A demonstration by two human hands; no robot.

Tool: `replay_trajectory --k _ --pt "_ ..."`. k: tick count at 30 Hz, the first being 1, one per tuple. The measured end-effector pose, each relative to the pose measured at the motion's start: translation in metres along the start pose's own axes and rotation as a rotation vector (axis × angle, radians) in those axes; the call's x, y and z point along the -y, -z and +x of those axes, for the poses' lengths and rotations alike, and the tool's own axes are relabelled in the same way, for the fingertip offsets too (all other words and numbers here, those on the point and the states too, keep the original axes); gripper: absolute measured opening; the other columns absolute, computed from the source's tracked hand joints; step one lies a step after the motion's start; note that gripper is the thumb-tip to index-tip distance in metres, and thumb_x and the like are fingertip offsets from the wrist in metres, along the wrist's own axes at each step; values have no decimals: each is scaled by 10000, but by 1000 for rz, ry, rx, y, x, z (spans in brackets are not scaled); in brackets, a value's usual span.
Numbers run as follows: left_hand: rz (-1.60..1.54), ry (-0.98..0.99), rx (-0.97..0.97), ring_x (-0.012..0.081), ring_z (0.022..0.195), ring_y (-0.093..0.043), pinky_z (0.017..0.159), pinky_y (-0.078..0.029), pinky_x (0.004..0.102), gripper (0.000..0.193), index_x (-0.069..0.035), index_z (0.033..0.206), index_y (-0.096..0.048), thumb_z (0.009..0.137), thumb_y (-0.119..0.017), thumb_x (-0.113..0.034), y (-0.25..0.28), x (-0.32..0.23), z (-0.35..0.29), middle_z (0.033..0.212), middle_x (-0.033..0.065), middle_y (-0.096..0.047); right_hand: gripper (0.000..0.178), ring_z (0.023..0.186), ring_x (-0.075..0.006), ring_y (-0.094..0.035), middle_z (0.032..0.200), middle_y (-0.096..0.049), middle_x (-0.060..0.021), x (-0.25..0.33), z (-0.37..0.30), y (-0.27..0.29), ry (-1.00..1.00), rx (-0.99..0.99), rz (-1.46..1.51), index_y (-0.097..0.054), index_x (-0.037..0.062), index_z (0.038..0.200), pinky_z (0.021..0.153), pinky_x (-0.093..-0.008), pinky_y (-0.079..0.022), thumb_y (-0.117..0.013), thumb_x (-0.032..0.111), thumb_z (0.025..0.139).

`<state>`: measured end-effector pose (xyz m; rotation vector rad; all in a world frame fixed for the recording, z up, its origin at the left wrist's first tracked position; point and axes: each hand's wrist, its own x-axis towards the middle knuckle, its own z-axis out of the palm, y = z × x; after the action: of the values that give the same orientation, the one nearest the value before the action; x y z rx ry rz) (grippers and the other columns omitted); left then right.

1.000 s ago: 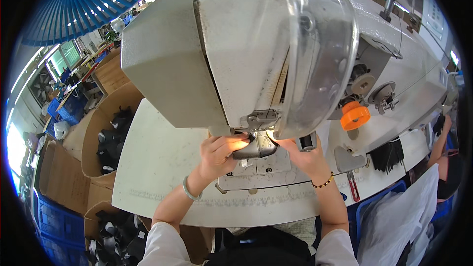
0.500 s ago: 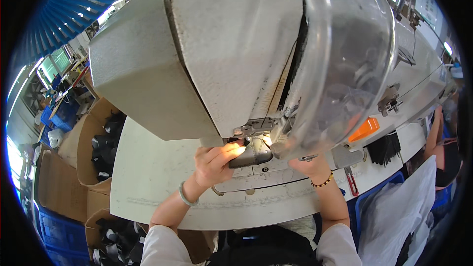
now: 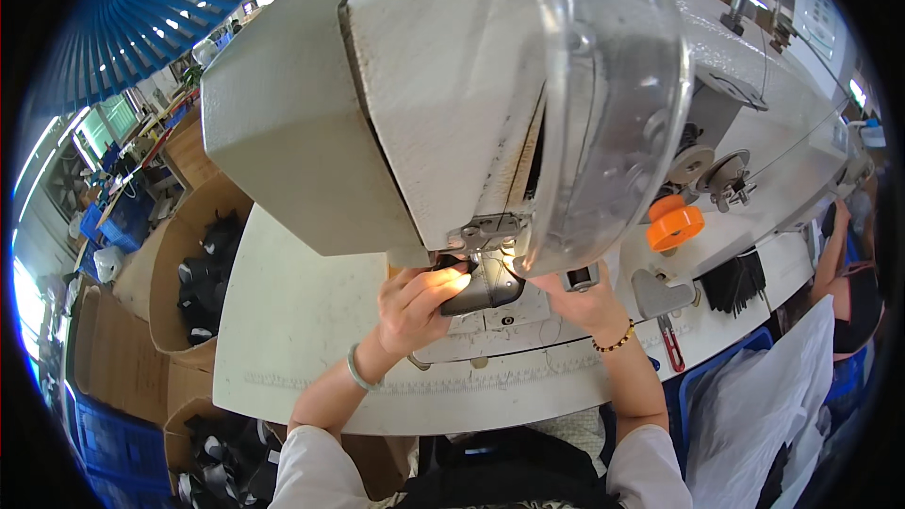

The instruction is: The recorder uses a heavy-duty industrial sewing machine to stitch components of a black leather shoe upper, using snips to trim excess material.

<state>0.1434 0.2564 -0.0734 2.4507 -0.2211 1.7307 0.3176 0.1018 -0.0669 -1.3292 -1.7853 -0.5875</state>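
A dark grey stitched piece with a rounded end, like part of a shoe upper (image 3: 483, 298), lies under the lit needle area of a sewing machine (image 3: 471, 104). My left hand (image 3: 413, 307) pinches its left end, thumb and fingers closed on it. To the right of the piece is my right hand (image 3: 586, 305), its fingers curled round a small dark-rimmed metal tool (image 3: 580, 278). Most of that tool is hidden in the hand. The machine head covers the fingertips of both hands in part, and a clear plastic shield (image 3: 613, 113) hangs in front of the needle.
A grey metal plate (image 3: 660, 296), red-handled cutter (image 3: 671, 344) and black strips (image 3: 735, 285) lie on the right of the table. An orange knob (image 3: 674, 222) juts from the machine. Cardboard boxes (image 3: 170, 287) of dark items stand left. Another person's arm (image 3: 830, 250) shows far right.
The whole view has shifted, so the machine and shield look displaced. In my right hand the metal tool has turned and shows more of its end. My left hand keeps its hold.
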Motion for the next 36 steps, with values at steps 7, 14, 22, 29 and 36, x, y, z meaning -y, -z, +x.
replay_trajectory --k 7,14,22,29,36 --pt "47 -10 11 160 560 -525 493 -421 238 298 -77 834 -662 558 -636 34 0 -3 -5 855 17 -668 295 964 -193 -602 1019 -640 -92 -1 -1 4 97 -4 -19 -616 3 1002 881 -326 -438 -669 7 712" --pt "106 32 31 183 601 -561 530 -457 255 296 -69 836 -658 560 -637 36 3 -8 -2 876 33 -662 285 945 -179 -594 1001 -632 -72 -7 -3 3 27 3 53 -599 7 1002 874 -319 -434 -653 42 724" --pt "24 54 32 228 667 -605 582 -497 277 324 -37 836 -651 535 -608 75 1 -7 -2 868 60 -654 230 721 -279 -546 756 -556 -75 -3 6 -8 -9 -115 104 -585 9 761 619 -368 -431 -572 -46 538" --pt "15 64 22 222 665 -604 589 -501 287 303 -34 820 -655 540 -612 75 1 -10 -4 845 59 -656 446 904 -247 -607 972 -647 -50 -2 1 -2 -37 -7 17 -690 164 957 844 -372 -448 -582 -107 620" --pt "35 52 13 204 645 -595 576 -490 273 294 -57 814 -660 547 -627 62 -1 -5 -4 830 41 -654 170 658 -248 -537 711 -546 -59 4 17 -5 71 -204 13 -559 22 704 559 -338 -427 -572 -34 544"
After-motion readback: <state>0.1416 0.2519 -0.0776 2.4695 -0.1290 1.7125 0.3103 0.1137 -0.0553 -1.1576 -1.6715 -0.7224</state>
